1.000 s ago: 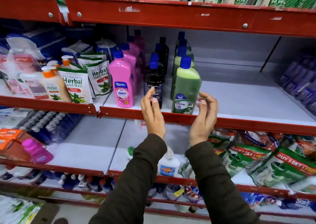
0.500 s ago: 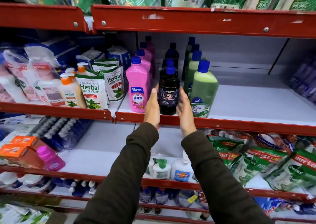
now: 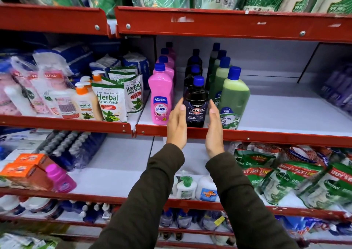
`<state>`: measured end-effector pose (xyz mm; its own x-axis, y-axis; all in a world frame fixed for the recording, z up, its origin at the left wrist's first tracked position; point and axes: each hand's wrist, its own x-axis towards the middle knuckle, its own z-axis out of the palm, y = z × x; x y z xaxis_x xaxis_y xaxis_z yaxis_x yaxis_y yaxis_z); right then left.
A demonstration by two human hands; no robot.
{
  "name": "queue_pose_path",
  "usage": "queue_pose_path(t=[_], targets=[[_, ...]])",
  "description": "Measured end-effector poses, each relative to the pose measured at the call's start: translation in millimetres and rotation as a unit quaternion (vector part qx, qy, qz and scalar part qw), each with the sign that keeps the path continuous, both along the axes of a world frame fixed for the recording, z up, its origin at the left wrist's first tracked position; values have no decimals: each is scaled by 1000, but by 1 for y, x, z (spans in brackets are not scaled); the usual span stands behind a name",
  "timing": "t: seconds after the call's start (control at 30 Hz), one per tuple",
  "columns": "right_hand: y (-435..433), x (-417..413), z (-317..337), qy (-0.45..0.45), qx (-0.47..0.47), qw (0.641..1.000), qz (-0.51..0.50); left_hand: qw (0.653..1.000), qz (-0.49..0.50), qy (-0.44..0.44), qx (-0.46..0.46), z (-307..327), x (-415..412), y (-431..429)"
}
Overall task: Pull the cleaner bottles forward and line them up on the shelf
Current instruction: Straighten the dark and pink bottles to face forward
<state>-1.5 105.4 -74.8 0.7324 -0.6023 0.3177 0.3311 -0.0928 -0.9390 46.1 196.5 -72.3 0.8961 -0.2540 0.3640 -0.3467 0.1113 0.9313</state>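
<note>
Black plastic, blue-capped, the front dark bottle (image 3: 195, 104) stands upright at the red front edge (image 3: 266, 137) of the shelf, between the pink bottle (image 3: 160, 98) and the green bottle (image 3: 233, 100). Both hands flank it with flat, open palms facing each other: the left hand (image 3: 177, 124) just beside its left side, the right hand (image 3: 214, 129) just beside its right. Whether either palm touches it I cannot tell. More bottles queue behind each front one.

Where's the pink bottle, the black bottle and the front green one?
Pink bottle (image 3: 161, 96): head view, on its body above the label.
Black bottle (image 3: 196, 109): head view, on its label.
Green bottle (image 3: 236, 94): head view, on its green body.
</note>
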Motion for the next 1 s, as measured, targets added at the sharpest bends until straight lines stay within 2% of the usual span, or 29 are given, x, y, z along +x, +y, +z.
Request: queue_pose_path(t=[0.07,0.13,0.2,0.27,0.33,0.4,0.5,0.6,0.83,1.0], targets=[[13,-4,-1,-48,15,996,-74,998,59,-16,-11,-4,-2,6],[25,-5,-3,-99,15,990,-104,991,111,-35,-63,-6,-3,13],[39,0,-3,-112,3,992,-58,980,163,-46,-103,-4,3,25],[54,9,-1,-65,-4,997,39,975,185,-39,-117,-1,15,37],[67,22,-1,-1,-4,993,116,980,177,-22,-92,2,30,47],[74,37,1,38,-1,988,147,989,135,12,-57,7,42,54],[78,55,7,38,19,988,152,996,65,59,-36,14,56,59],[77,66,11,25,57,986,156,997,1,68,-36,13,64,67],[75,61,3,43,-6,992,119,998,6,62,-19,5,64,81],[81,58,-4,27,-15,993,114,997,32,66,-31,0,58,84]])
